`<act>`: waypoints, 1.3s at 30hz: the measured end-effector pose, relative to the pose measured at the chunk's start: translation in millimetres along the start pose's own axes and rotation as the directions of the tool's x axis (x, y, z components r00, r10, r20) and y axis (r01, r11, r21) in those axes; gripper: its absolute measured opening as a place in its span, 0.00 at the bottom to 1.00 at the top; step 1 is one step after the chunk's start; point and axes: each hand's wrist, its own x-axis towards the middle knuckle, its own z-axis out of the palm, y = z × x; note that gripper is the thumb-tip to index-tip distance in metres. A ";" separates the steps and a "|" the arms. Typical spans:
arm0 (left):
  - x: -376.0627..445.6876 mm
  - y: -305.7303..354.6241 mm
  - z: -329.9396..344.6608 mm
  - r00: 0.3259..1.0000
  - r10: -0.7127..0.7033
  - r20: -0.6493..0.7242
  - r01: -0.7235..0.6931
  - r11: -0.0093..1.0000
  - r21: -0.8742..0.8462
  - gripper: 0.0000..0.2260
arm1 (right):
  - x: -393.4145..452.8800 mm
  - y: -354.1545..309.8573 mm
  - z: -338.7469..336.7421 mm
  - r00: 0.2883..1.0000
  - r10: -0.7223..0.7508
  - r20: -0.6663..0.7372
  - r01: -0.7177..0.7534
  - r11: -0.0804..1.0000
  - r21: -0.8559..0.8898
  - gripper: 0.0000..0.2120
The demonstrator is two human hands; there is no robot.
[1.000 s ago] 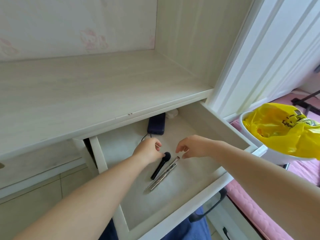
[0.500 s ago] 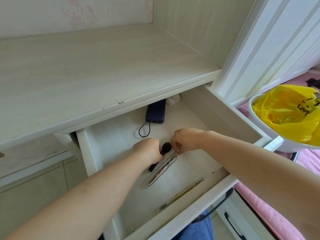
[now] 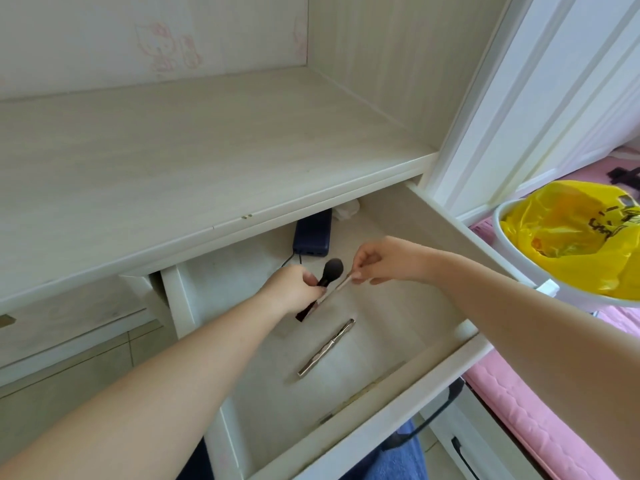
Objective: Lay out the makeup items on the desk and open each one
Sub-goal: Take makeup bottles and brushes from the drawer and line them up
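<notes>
Open drawer (image 3: 450, 358) — brush (image 3: 330, 270) in left hand (image 3: 294, 292)

Both forearms showing bare, no sleeves; left hand (image 3: 294, 289) and right hand (image 3: 384, 259) wearing nothing; blue fabric garment (image 3: 391, 459) showing at bottom edge.

Pale wood-grain desk (image 3: 180, 147) set in an alcove; its back wall (image 3: 104, 36) carries faint pink cartoon-cat drawings (image 3: 166, 50), and a matching wood-grain side panel (image 3: 374, 64) closes the right. Below the front edge a drawer (image 3: 450, 358) stands pulled out. Right of it, a white moulded door frame (image 3: 540, 98), a pink quilted mattress (image 3: 540, 410) and a white bin (image 3: 571, 292) lined with a yellow bag (image 3: 568, 233). Soft, even daylight.
</notes>
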 end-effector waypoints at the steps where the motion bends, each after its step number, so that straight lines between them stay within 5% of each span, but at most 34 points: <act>1: -3.9 4.0 -2.4 1.000 -0.002 0.016 0.005 0.986 -0.167 0.04 | -3.0 -2.4 -1.7 0.999 -0.006 -0.045 0.011 0.992 0.124 0.03; 3: -15.2 11.8 -9.0 0.999 0.032 0.029 -0.018 0.923 -0.384 0.03 | -10.6 -10.4 -4.3 0.990 -0.027 -0.137 0.067 0.952 0.298 0.02; 6: -33.3 18.6 -23.6 0.991 0.133 -0.032 -0.132 0.881 -0.455 0.06 | -25.2 -30.9 -8.0 0.969 -0.068 -0.237 0.165 0.894 0.417 0.03; 12: -71.5 29.0 -53.8 0.972 0.232 -0.042 -0.204 0.734 -0.647 0.07 | -41.2 -90.1 -4.4 0.934 -0.157 -0.319 0.296 0.841 0.453 0.03; 18: -97.8 31.2 -96.0 0.935 0.238 -0.262 -0.354 0.593 -0.723 0.08 | -27.0 -166.5 10.2 0.899 -0.216 -0.381 0.390 0.791 0.472 0.03; 22: -101.9 22.0 -136.9 0.885 0.212 -0.414 -0.458 0.553 -0.695 0.07 | -5.2 -213.4 31.4 0.912 -0.271 -0.307 0.404 0.718 0.567 0.12; 29: -88.4 -22.9 -228.6 0.816 0.100 -0.569 -0.534 0.507 -0.677 0.08 | 62.3 -281.0 89.5 0.928 -0.297 -0.223 0.372 0.718 0.588 0.09; 39: -67.4 -111.5 -329.9 0.732 -0.082 -0.677 -0.511 0.592 -0.624 0.10 | 156.2 -358.6 154.6 0.949 -0.312 0.045 0.208 0.728 0.653 0.10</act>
